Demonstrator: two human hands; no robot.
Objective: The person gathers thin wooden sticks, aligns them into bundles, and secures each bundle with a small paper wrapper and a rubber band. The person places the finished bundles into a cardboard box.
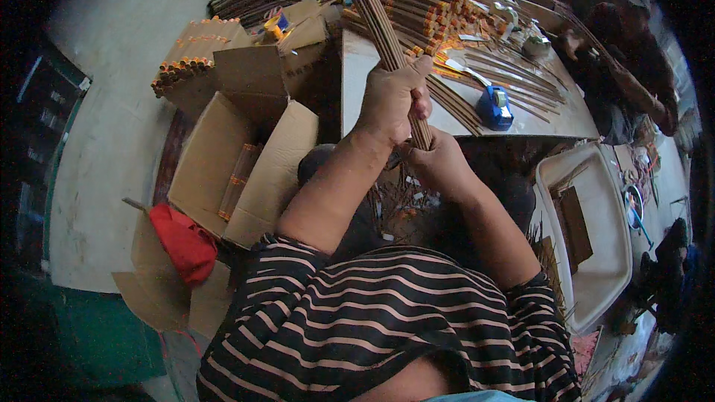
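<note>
A long bundle of thin brown sticks (369, 11), which look like incense sticks, slants up and to the left in front of me. My left hand (389, 100) is wrapped round it above its lower end. Just below, the fingers of my right hand (441, 162) close round the bottom end of the same bundle. Behind my hands is a white table (358, 97). On it lie a blue tape dispenser (494, 109), loose brown sticks (521, 78) and a pile of stick bundles with orange and yellow bands (417, 7).
An open cardboard box (205, 156) on my left holds a few banded bundles (240, 179). Wrapped bundles (205, 43) are stacked beyond it, and a red cloth (182, 244) hangs nearer. To my right stands a white tub (596, 294). Another person (625, 52) sits at the far right.
</note>
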